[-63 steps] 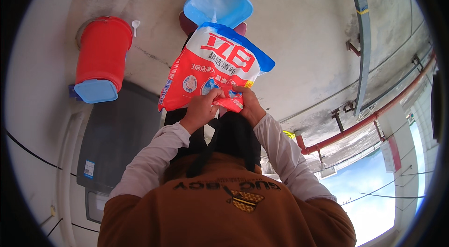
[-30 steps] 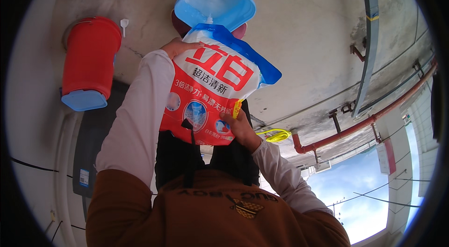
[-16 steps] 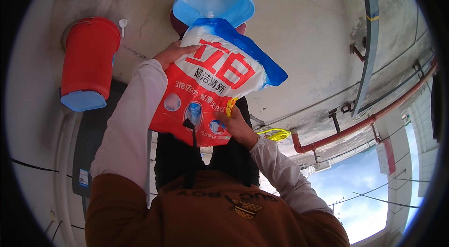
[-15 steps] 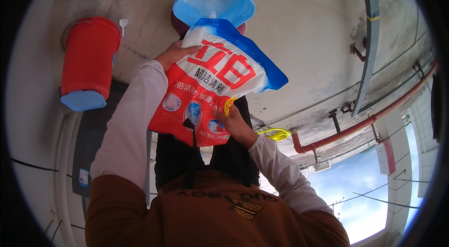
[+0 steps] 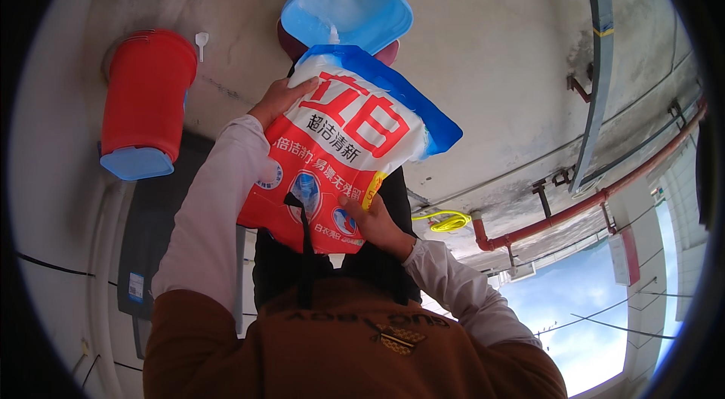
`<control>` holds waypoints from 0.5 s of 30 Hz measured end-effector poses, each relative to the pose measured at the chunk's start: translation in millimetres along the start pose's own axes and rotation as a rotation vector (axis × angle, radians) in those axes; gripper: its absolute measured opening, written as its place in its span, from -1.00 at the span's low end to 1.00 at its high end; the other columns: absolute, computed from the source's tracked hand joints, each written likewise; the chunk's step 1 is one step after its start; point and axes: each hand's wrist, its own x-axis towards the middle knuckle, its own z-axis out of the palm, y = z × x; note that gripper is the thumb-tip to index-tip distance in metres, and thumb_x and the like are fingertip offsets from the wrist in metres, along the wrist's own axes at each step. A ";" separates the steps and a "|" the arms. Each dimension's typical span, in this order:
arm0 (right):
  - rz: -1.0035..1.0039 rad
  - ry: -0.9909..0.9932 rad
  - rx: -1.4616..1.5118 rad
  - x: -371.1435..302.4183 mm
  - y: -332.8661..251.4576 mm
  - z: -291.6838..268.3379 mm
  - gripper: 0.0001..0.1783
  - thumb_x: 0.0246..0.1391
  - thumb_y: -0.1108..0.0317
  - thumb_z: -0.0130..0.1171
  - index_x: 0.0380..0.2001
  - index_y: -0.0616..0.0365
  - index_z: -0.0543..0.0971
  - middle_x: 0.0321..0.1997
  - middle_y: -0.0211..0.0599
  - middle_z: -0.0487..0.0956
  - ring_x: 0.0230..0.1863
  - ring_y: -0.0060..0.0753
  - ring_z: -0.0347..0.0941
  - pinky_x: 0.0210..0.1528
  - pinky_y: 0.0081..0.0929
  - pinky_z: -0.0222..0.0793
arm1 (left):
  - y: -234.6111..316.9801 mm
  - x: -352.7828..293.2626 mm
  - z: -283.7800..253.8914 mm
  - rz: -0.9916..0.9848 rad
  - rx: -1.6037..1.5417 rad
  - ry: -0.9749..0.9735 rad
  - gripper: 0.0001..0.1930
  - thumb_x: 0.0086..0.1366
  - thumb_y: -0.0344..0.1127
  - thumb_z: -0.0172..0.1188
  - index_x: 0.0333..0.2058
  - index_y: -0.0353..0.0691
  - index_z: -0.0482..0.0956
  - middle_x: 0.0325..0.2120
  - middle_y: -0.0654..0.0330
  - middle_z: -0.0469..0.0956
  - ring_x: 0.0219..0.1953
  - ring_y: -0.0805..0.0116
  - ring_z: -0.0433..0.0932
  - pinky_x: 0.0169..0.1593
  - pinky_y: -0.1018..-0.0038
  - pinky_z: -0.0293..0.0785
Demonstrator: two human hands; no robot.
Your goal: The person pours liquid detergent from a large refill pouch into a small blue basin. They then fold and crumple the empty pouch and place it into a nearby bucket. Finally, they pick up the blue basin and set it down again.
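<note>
Laundry-detergent bag (image 5: 355,115), red, white and blue: where is it, and who has it?

You do. It tilts across your lap between both hands, its blue end overlapping in view the near rim of the light-blue tub (image 5: 394,21); whether they touch cannot be told.

And your fingers?

Your left hand (image 5: 281,100) clamps the upper left edge, thumb over the front. Your right hand (image 5: 383,230) grips the lower right side, thumb on the printed face; the fingers behind are hidden. Something white shows at the bag's mouth, spout or contents, too small to tell.

What could go wrong from here?

A spill onto the concrete floor (image 5: 495,51), most likely, if the blue end drifts off the tub's rim. Tip it too steeply and the contents could rush out. The soft film may also sag and fold, pulling the edge from your left hand's thumb.

Anything else nearby?

The dark drawstring (image 5: 306,248) lies across the bag's lower front and might snag when you shift. The red bucket (image 5: 148,100) and white scoop (image 5: 202,39) stand well apart, to your left.
</note>
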 end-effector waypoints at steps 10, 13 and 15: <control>-0.018 -0.068 0.039 -8.6 -20.7 2.9 -0.68 0.18 0.32 0.03 -0.05 0.24 0.36 -0.13 -0.25 0.54 -0.23 -0.54 0.52 -0.24 -0.53 0.50 | 2.3 -3.3 5.6 -0.116 -0.076 -0.028 -0.27 0.01 0.19 0.25 -0.08 -0.39 0.47 -0.23 0.01 0.57 -0.29 0.26 0.59 -0.19 0.41 0.50; -0.256 -0.011 -0.035 -23.9 -5.1 13.1 -0.69 0.18 0.31 0.04 -0.07 0.24 0.38 -0.14 -0.27 0.54 -0.26 -0.55 0.51 -0.26 -0.57 0.48 | 4.3 -19.2 7.5 -0.003 -0.085 -0.034 -0.30 0.02 0.19 0.24 -0.12 -0.40 0.48 -0.26 0.01 0.58 -0.31 0.28 0.59 -0.20 0.41 0.50; -0.022 -0.085 0.020 -7.9 -21.6 8.2 -0.67 0.17 0.31 0.05 -0.05 0.24 0.37 -0.11 -0.27 0.53 -0.18 -0.55 0.49 -0.16 -0.51 0.45 | 28.5 -13.0 2.3 -0.227 -0.114 -0.132 -0.30 0.02 0.18 0.25 -0.11 -0.40 0.47 -0.26 0.01 0.58 -0.30 0.28 0.60 -0.21 0.41 0.50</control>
